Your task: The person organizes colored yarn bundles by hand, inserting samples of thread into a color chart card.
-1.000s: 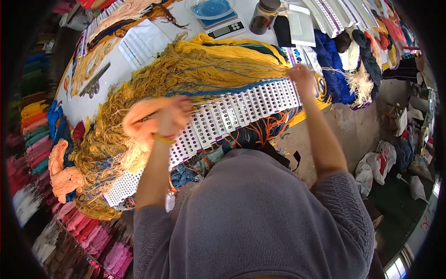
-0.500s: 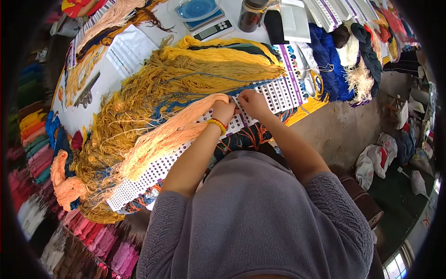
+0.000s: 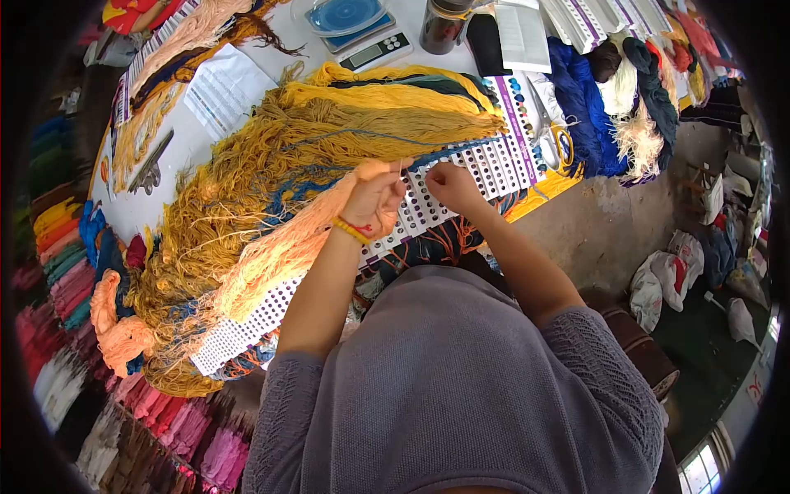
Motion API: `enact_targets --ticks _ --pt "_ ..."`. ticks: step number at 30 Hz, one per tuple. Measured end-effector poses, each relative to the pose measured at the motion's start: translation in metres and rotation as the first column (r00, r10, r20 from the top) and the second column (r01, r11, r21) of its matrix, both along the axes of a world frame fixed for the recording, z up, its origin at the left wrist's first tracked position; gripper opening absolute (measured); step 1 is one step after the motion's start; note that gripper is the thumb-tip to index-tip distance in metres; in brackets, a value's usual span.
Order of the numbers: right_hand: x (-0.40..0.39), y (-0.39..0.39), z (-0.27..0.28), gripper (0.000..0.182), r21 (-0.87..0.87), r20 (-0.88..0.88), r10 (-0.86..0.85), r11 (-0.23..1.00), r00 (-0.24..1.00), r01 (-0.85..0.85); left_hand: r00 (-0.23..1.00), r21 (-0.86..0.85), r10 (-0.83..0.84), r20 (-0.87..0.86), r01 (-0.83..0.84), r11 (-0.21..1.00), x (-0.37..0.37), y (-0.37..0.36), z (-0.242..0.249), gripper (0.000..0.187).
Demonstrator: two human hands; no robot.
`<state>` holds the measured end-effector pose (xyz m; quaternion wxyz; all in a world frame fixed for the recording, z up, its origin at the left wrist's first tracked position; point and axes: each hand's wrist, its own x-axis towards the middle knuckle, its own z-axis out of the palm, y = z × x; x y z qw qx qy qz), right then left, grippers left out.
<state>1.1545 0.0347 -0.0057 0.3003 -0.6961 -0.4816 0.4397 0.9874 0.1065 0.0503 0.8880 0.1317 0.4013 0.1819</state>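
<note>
My left hand [image 3: 374, 202] is turned partly palm up, its fingers curled in a pinch around the top end of a peach thread bundle [image 3: 284, 259]. A thin strand shows by its fingertips. Just to the right, my right hand [image 3: 454, 188] is closed, thumb and fingers pressed together over a white card with rows of holes [image 3: 494, 169]; whatever its fingers hold is too small to make out. The peach threads trail down to the left across the card. Behind them spreads a large mass of mustard-yellow yarn [image 3: 247, 173] with some blue strands.
A digital scale [image 3: 374, 53], a dark jar [image 3: 444, 29] and an open booklet [image 3: 522, 37] stand at the back. Scissors [image 3: 562, 146] lie beside blue yarn [image 3: 584, 107]. A printed sheet [image 3: 228, 89] and a dark metal tool [image 3: 151, 165] are at left.
My left hand has moved left and down, away from my right hand, and has rolled palm up with the peach thread end. My right hand has shifted slightly right.
</note>
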Motion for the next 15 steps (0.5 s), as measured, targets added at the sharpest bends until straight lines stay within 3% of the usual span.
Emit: enact_targets --ticks 1,2,4,5,7,9,10,11,12,13,14,15 --pt "0.001 0.001 0.002 0.013 -0.102 -0.160 -0.027 0.995 0.987 0.011 0.999 -0.005 -0.041 -0.034 0.041 0.999 0.003 0.001 -0.001 0.016" --pt "0.004 0.004 0.013 0.010 -0.206 -0.469 -0.161 0.976 0.869 0.070 0.917 0.125 -0.312 -0.249 0.350 0.928 0.006 -0.001 -0.009 0.013" --pt "0.006 0.006 0.022 0.007 -0.241 -0.620 -0.241 0.964 0.746 0.111 0.743 0.330 -0.382 -0.550 0.614 0.717 0.019 -0.017 -0.024 0.013" --pt "0.007 0.006 0.032 0.008 -0.249 -0.626 -0.227 0.965 0.746 0.084 0.741 0.366 -0.325 -0.588 0.601 0.710 0.018 -0.020 -0.037 0.012" --pt "0.002 -0.001 0.008 0.018 -0.199 -0.486 -0.257 0.963 0.835 0.181 0.708 0.642 0.063 -0.703 0.595 0.484 -0.005 -0.020 -0.050 0.012" --pt "-0.001 -0.005 -0.024 0.027 -0.140 -0.391 -0.230 0.972 0.891 0.190 0.764 0.722 0.036 -0.644 0.592 0.359 -0.049 0.010 -0.027 0.015" --pt "-0.003 -0.005 -0.031 0.029 -0.116 -0.323 -0.214 0.976 0.922 0.186 0.922 0.534 0.030 -0.387 0.198 0.822 -0.072 0.017 0.004 0.016" --pt "-0.004 -0.004 -0.023 0.034 -0.142 -0.308 -0.219 0.973 0.926 0.182 0.981 0.538 0.013 -0.195 0.096 0.837 -0.116 0.027 0.013 0.020" --pt "-0.004 -0.004 -0.019 0.034 -0.140 -0.309 -0.222 0.972 0.925 0.187 0.899 0.609 0.235 -0.369 0.043 0.792 -0.162 0.038 0.023 0.023" --pt "-0.003 -0.004 -0.016 0.034 -0.163 -0.289 -0.223 0.970 0.931 0.182 0.744 0.730 0.458 -0.487 0.058 0.681 -0.178 0.035 0.071 0.024" --pt "-0.004 -0.002 -0.014 0.035 -0.186 -0.271 -0.218 0.967 0.938 0.171 0.726 0.628 0.593 -0.349 -0.289 0.723 -0.208 0.043 0.095 0.024" --pt "-0.005 -0.002 -0.020 0.036 -0.192 -0.317 -0.228 0.966 0.921 0.173 0.556 0.604 0.722 -0.411 -0.427 0.673 -0.274 0.044 0.081 0.022"
